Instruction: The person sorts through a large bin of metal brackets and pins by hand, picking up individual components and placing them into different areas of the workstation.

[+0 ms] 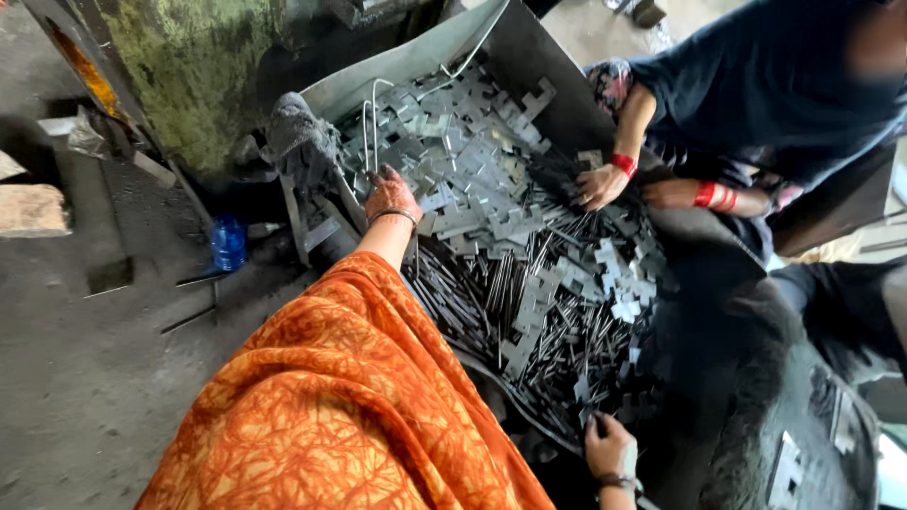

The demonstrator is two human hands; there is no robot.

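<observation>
Metal strips (529, 283) and stamped flat pieces (453, 170) fill the tray (529, 57) in one mixed heap; sorting looks barely begun, no separated pile visible. Nearest, at the heap's near edge, right hand (609, 446): fingers curled, whether they grip anything I cannot tell. Farther, at the heap's left side, left hand (390, 196): fingers bent down onto the pieces, grip unclear. Across the heap, a co-worker's hand (600, 186) picks too.

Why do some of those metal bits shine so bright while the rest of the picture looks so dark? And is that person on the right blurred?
In the head view, light from the top catches the flat metal pieces near the left hand, so they glint pale grey; the thin rods lower down sit in shadow; the right hand is dim; the co-worker's head at the upper right corner is blurred, and the edges look bent by a wide lens.
</observation>
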